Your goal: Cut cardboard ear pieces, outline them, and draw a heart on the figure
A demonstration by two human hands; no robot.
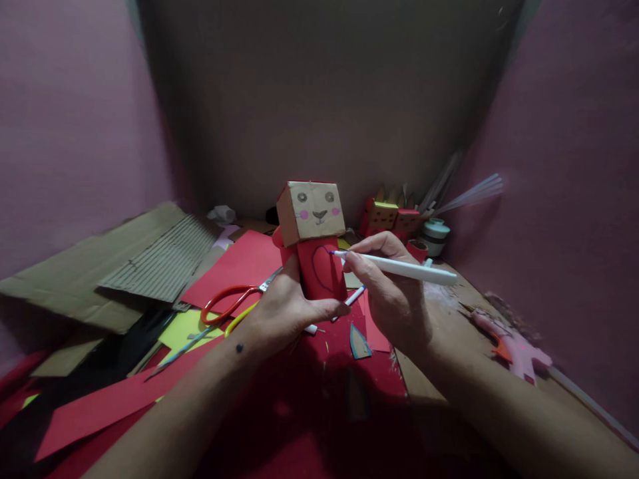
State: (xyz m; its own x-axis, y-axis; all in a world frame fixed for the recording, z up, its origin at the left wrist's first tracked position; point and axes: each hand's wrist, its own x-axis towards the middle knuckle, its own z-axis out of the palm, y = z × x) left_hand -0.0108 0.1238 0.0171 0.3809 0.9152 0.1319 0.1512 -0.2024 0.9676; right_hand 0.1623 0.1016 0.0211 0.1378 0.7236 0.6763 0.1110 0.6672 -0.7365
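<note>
A cardboard animal figure [315, 213] stands upright in my left hand [294, 306]. Its box head has drawn eyes, a nose and pink cheeks. My left fingers and thumb wrap round the base of its red paper body [324, 276]. My right hand [392, 286] pinches a white marker pen [404, 267], whose purple tip touches the red body. A dark curved outline, rounded on its left side, shows on the body there. Under my hands lies a marker cap end or second pen [356, 293], partly hidden.
Scissors [227, 303] with red and yellow handles, a pencil [187, 347] and red paper [124, 392] lie left, near corrugated cardboard [154, 256]. A small pointed cardboard piece [360, 347] lies in front. Behind right stand a jar [435, 234] and glue sticks [472, 193]; a pink glue gun [514, 346] lies right.
</note>
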